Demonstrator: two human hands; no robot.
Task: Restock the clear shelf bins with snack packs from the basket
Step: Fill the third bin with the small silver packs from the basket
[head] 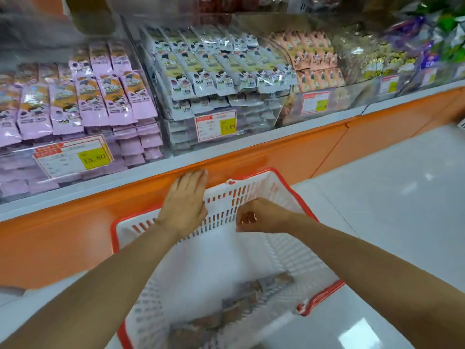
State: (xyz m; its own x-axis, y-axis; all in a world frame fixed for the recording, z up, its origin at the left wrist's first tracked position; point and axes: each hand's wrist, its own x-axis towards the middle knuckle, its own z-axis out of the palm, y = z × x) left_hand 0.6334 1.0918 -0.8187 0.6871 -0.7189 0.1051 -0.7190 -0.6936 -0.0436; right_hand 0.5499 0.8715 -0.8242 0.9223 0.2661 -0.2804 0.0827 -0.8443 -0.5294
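A white basket with a red rim (296,191) stands on the floor against the orange shelf base. Several brownish snack packs (234,308) lie in its near end, blurred. My left hand (185,200) hovers flat, palm down, over the basket's far wall, holding nothing. My right hand (256,217) is just to its right above the basket, fingers curled in with nothing visible in them. Above, clear shelf bins hold stacked packs: pink ones (75,102) on the left, white and grey ones (214,71) in the middle, peach ones (312,59) on the right.
Yellow price tags (95,157) hang on the bin fronts. A grey shelf ledge (251,144) and the orange base panel (63,238) run across in front of me. Glossy white floor (390,197) spreads to the right. More mixed snack bags (427,34) fill the far right bins.
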